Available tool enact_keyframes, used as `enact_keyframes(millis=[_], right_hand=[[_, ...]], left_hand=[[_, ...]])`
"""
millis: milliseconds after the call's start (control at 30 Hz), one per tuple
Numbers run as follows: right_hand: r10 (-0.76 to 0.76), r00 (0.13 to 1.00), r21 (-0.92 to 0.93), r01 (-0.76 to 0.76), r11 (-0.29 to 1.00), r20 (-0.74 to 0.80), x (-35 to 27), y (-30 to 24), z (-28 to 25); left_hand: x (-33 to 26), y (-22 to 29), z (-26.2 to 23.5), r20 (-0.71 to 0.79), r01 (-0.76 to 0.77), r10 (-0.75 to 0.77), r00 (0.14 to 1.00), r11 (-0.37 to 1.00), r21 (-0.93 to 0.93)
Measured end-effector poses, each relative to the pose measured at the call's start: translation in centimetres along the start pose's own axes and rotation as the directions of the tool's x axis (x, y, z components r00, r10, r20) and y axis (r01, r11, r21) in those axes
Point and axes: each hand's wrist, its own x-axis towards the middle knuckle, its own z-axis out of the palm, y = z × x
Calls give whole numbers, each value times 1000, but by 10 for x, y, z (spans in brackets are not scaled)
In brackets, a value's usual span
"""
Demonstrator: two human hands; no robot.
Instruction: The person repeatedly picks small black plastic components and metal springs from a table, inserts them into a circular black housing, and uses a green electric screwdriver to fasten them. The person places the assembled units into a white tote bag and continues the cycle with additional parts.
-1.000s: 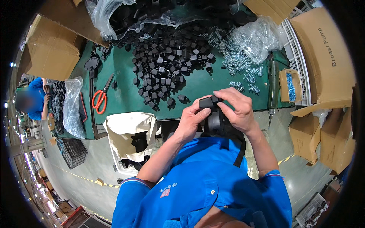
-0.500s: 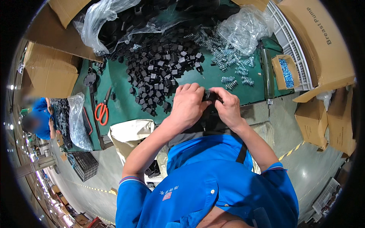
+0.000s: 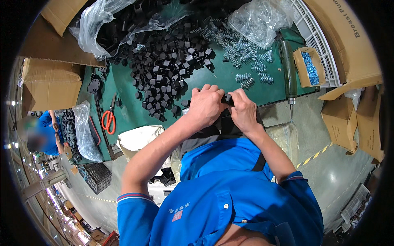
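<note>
Holding a small black part, we have both grips closed on it: the left grip curls over one side and the right grip pinches the other. It sits between them, near the front edge of the green surface. Our grips hide most of it, so we cannot tell what is inside. It looks like we are at the step of working this part with both grips. We think the next move calls for a steady left grip and a careful right one. A big heap of black pieces lies beyond and left of the grips, and curly springs lie just beyond the right grip.
</note>
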Motion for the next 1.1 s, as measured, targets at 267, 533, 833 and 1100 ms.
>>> enact_keyframes(millis=[267, 533, 833, 1100], right_hand=[[101, 950, -610, -269, 746, -296, 32, 69, -121], [452, 882, -446, -460, 768, -131, 65, 87, -122], [342, 920, 891, 14, 454, -189, 54, -13, -120], [142, 906, 794, 263, 548, -398, 71, -24, -76]], left_hand=[[-4, 8, 16, -132, -100, 131, 983, 971, 217], [3, 9, 23, -135, -85, 119, 984, 968, 235], [2, 4, 34, -244, -111, 140, 960, 986, 128], [1, 7, 27, -211, -98, 121, 970, 989, 114]])
